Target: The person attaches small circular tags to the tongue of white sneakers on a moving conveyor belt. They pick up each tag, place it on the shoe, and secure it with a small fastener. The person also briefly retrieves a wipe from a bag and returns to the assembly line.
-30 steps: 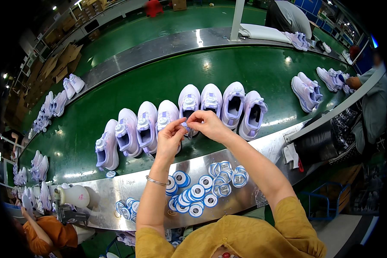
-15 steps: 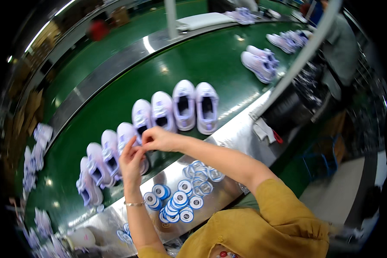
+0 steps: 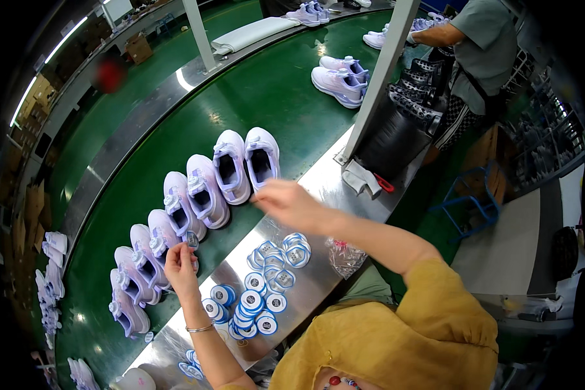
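Note:
A row of several white and lilac sneakers [image 3: 203,192] stands on the green conveyor belt [image 3: 130,182], toes pointing away from me. My left hand [image 3: 183,268] pinches a small round sticker [image 3: 192,240] by the heel of a sneaker in the row. Somewhat blurred, my right hand [image 3: 294,205] has its fingers drawn together near the heel of the rightmost sneaker [image 3: 262,156]; whatever they hold is hidden. Between my forearms, piles of round blue-rimmed stickers [image 3: 252,299] lie on the metal ledge, and clear round pieces [image 3: 283,278] with blue edges lie beside them.
A grey post [image 3: 378,84] rises from the ledge [image 3: 325,188] at the right. Near it lie white gloves [image 3: 361,179] with a red-handled tool [image 3: 385,184] and a black bin [image 3: 393,133]. Another person [image 3: 484,52] works at the far right. More sneakers [image 3: 340,81] stand farther along.
My hands have come apart: the right has moved right toward the end sneaker, the left stays lower left with a round sticker. The view has shifted, and the sneakers appear farther left.

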{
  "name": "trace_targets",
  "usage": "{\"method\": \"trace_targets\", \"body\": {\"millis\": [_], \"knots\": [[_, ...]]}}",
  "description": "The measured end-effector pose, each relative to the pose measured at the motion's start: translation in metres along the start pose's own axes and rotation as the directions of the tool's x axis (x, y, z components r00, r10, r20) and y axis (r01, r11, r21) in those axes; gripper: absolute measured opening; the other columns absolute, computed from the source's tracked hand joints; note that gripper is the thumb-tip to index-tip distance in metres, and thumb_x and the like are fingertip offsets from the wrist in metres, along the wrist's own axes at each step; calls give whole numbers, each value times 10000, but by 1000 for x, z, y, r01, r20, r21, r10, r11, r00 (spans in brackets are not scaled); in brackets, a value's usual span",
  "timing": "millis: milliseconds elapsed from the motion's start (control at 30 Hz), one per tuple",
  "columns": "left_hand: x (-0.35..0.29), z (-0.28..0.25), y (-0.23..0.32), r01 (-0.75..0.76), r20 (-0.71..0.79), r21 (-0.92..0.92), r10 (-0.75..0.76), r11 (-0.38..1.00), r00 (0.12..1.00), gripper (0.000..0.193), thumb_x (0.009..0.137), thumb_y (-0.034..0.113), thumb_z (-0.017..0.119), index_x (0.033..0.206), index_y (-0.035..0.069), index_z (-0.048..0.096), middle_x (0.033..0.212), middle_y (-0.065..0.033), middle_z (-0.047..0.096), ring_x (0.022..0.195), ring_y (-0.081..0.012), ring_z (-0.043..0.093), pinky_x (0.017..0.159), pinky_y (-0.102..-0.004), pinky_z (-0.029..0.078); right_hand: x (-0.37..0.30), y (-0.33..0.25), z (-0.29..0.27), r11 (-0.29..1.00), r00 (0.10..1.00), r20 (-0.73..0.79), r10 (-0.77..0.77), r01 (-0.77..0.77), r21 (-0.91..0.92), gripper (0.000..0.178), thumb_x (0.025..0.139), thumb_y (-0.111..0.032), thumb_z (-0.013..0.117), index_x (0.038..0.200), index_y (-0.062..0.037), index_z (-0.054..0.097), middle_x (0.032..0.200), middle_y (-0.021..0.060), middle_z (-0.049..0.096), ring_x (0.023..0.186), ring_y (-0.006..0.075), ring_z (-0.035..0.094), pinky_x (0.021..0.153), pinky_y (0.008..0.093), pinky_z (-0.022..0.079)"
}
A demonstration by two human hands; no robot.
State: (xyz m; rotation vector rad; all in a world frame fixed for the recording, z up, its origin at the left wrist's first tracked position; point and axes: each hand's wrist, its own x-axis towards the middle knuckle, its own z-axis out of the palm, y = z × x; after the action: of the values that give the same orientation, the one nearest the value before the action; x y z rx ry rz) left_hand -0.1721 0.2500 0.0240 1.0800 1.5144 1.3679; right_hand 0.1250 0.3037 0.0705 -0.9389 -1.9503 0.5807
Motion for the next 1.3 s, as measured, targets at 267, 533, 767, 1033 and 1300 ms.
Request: {"method": "trace_targets", "body": {"millis": [267, 533, 767, 1033, 1300], "knots": [[-50, 2, 7, -151, -329, 268, 238, 952, 914, 277, 901, 80, 588, 1166, -1, 588, 873, -21, 612, 681, -53, 510, 581, -193, 420, -128, 66, -158, 645, 970, 173, 169, 23, -764, 186, 721, -29, 607, 893, -81, 656, 961, 40, 599, 882, 248, 549, 727, 344, 506], [-158, 73, 40, -228, -1, 211, 234, 950, 972, 256, 889, 23, 591, 1142, 50, 609, 943, -65, 651, 703, -86, 582, 557, -205, 438, -160, 50, -138, 638, 993, 109, -36, 107, -762, 21, 751, -57, 590, 761, -47, 575, 876, 100, 567, 878, 290, 541, 735, 377, 474], [-254, 124, 86, -631, 302, 80, 585, 772, 753, 470, 825, -96, 545, 1280, 14, 506, 1137, -121, 607, 866, -228, 578, 709, -299, 488, -150, -104, -92, 918, 984, -174, 29, -95, -386, 99, 765, 41, 627, 822, -4, 560, 747, 119, 568, 642, 275, 561, 579, 361, 454], [-279, 125, 74, -788, 311, 318, 727, 527, 612, 648, 699, -122, 550, 1330, -34, 428, 1137, -187, 587, 840, -317, 575, 718, -370, 498, -197, -140, -48, 772, 859, 6, 511, -463, 435, 77, 834, 18, 635, 871, 15, 568, 736, 24, 548, 638, 72, 517, 555, 227, 422], [-285, 90, 60, -192, 437, 16, 166, 981, 884, 948, 729, -91, 526, 1526, 108, 53, 1204, -136, 549, 1062, -258, 551, 875, -371, 463, -195, -159, -25, 998, 997, -63, 48, -45, 48, 79, 804, 50, 617, 838, 1, 565, 781, 94, 523, 628, 208, 523, 522, 297, 419]]}}
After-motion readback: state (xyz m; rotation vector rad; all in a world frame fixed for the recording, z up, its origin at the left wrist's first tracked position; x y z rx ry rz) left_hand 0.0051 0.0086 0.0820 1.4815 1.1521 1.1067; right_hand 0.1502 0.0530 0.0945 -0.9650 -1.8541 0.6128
